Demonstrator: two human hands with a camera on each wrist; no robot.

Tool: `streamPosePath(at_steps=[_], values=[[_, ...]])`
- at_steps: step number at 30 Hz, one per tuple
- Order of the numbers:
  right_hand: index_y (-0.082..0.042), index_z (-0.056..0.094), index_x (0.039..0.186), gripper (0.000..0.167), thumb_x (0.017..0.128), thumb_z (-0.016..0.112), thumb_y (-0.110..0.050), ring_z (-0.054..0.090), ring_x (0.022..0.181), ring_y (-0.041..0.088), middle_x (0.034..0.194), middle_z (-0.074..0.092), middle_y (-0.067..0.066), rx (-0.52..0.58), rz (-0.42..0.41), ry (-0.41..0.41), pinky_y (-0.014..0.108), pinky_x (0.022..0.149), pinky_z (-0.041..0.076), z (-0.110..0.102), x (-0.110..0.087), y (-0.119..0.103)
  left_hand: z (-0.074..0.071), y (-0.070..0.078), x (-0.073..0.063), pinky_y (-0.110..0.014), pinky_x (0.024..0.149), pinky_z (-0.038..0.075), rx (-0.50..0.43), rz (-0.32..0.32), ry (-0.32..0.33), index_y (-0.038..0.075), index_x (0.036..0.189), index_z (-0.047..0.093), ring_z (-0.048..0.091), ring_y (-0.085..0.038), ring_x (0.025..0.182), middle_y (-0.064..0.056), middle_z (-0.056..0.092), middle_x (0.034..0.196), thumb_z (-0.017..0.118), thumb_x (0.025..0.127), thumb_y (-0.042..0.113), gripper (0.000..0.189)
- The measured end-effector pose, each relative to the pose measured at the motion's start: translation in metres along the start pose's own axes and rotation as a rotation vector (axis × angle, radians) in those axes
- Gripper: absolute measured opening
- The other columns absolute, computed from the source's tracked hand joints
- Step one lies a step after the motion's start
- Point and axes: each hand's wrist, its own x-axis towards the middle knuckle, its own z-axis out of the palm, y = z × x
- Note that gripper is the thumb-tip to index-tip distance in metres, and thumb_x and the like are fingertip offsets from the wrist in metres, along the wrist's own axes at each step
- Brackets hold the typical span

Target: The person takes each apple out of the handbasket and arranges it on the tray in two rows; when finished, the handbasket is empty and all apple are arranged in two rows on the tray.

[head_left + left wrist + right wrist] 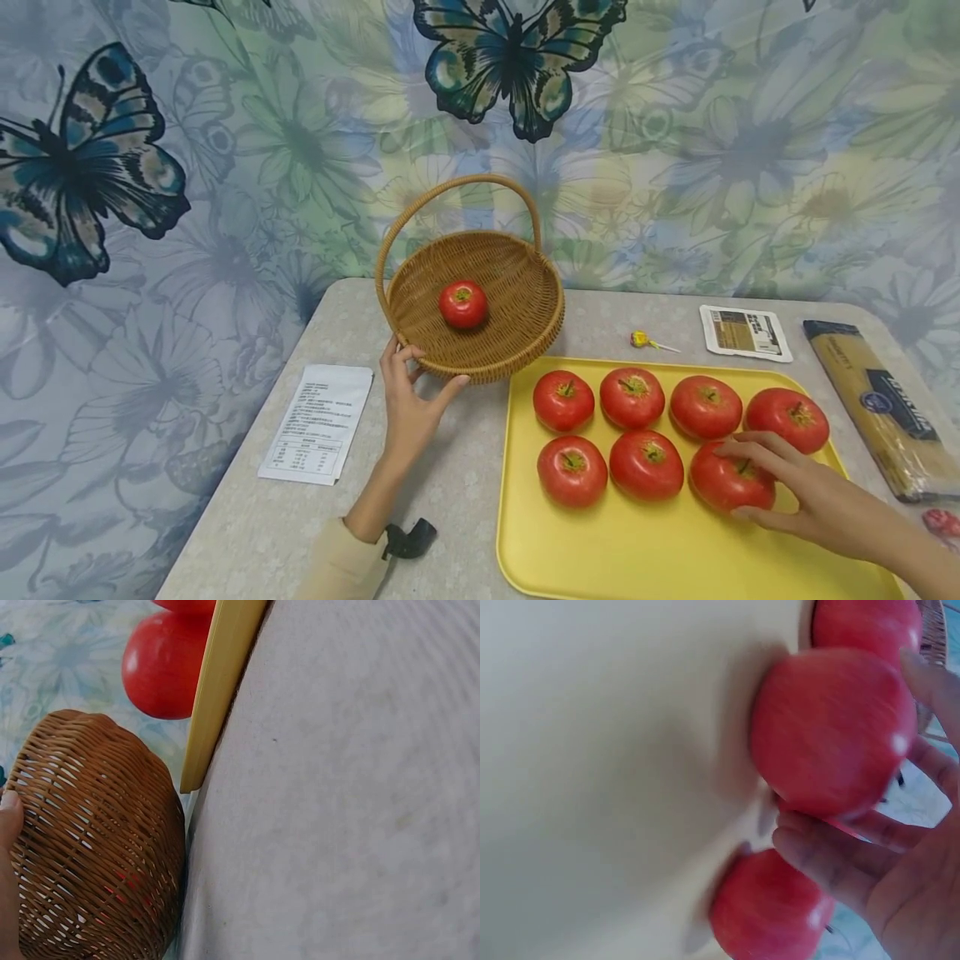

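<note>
A round wicker basket with a tall arched handle leans toward me at the back of the table. One tomato lies inside it. My left hand holds the basket's lower left rim near the foot of the handle, thumb spread along the edge. On the yellow tray, several red tomatoes sit in two rows. My right hand has its fingers and thumb around the rightmost tomato of the front row. The right wrist view shows that tomato between thumb and fingers, close over the tray.
A printed white sheet lies left of the basket. Behind the tray are a yellow lollipop and a flat white packet. A long brown package lies along the tray's right side. A patterned butterfly cloth hangs behind the table.
</note>
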Motion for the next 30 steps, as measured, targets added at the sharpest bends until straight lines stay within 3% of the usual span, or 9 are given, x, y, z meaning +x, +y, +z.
streamPosePath(at_steps=[4, 7, 10, 14, 18, 24, 30], values=[[-0.031, 0.056, 0.130, 0.070, 0.068, 0.088, -0.036, 0.056, 0.104, 0.004, 0.125, 0.050, -0.010, -0.027, 0.024, 0.004, 0.025, 0.068, 0.056, -0.014, 0.003, -0.003, 0.000, 0.001, 0.000, -0.059, 0.101, 0.044, 0.002, 0.002, -0.002, -0.007, 0.117, 0.040, 0.020, -0.043, 0.145, -0.023, 0.015, 0.156, 0.083, 0.079, 0.013, 0.061], [-0.028, 0.056, 0.131, 0.072, 0.067, 0.089, -0.034, 0.055, 0.103, 0.005, 0.125, 0.049, -0.011, -0.054, -0.005, 0.033, 0.026, 0.068, 0.057, -0.027, 0.012, -0.004, 0.000, 0.002, 0.000, -0.060, 0.100, 0.043, 0.002, 0.004, 0.002, -0.007, 0.117, 0.040, 0.020, -0.043, 0.145, -0.024, 0.015, 0.155, 0.083, 0.079, 0.012, 0.060], [-0.026, 0.055, 0.134, 0.073, 0.069, 0.088, -0.033, 0.052, 0.107, 0.005, 0.128, 0.050, -0.007, -0.055, -0.032, 0.028, 0.028, 0.070, 0.057, -0.038, 0.027, -0.008, 0.000, 0.002, 0.000, -0.060, 0.100, 0.043, 0.000, 0.001, 0.009, -0.006, 0.117, 0.040, 0.020, -0.044, 0.144, -0.025, 0.015, 0.155, 0.083, 0.079, 0.012, 0.060], [-0.028, 0.053, 0.137, 0.070, 0.074, 0.085, -0.033, 0.052, 0.116, 0.017, 0.134, 0.051, 0.000, -0.021, -0.070, 0.003, 0.042, 0.079, 0.058, -0.049, 0.054, -0.019, 0.001, 0.001, 0.000, -0.059, 0.100, 0.044, -0.006, 0.002, 0.011, -0.007, 0.116, 0.040, 0.021, -0.045, 0.144, -0.024, 0.015, 0.155, 0.083, 0.078, 0.011, 0.061], [-0.033, 0.049, 0.139, 0.068, 0.079, 0.081, -0.033, 0.055, 0.119, 0.028, 0.139, 0.049, 0.003, 0.020, -0.115, -0.023, 0.051, 0.083, 0.056, -0.056, 0.089, -0.032, 0.000, 0.000, -0.001, -0.059, 0.099, 0.044, -0.009, 0.004, 0.005, -0.010, 0.116, 0.040, 0.022, -0.045, 0.144, -0.026, 0.016, 0.154, 0.084, 0.077, 0.010, 0.061], [-0.028, 0.050, 0.140, 0.062, 0.084, 0.078, -0.028, 0.054, 0.120, 0.024, 0.140, 0.049, 0.004, 0.079, -0.238, -0.056, 0.048, 0.089, 0.054, -0.056, 0.155, -0.043, 0.000, -0.001, -0.002, -0.061, 0.099, 0.044, -0.004, -0.009, 0.006, -0.008, 0.116, 0.041, 0.021, -0.045, 0.144, -0.028, 0.015, 0.154, 0.084, 0.077, 0.012, 0.061], [-0.020, 0.052, 0.138, 0.053, 0.090, 0.072, -0.030, 0.054, 0.121, 0.025, 0.134, 0.053, 0.004, 0.208, -0.231, -0.100, 0.048, 0.092, 0.053, -0.050, 0.232, -0.040, 0.004, -0.025, 0.001, -0.058, 0.100, 0.045, -0.003, -0.001, 0.021, -0.002, 0.118, 0.041, 0.021, -0.041, 0.145, -0.022, 0.015, 0.156, 0.086, 0.075, 0.016, 0.064]])
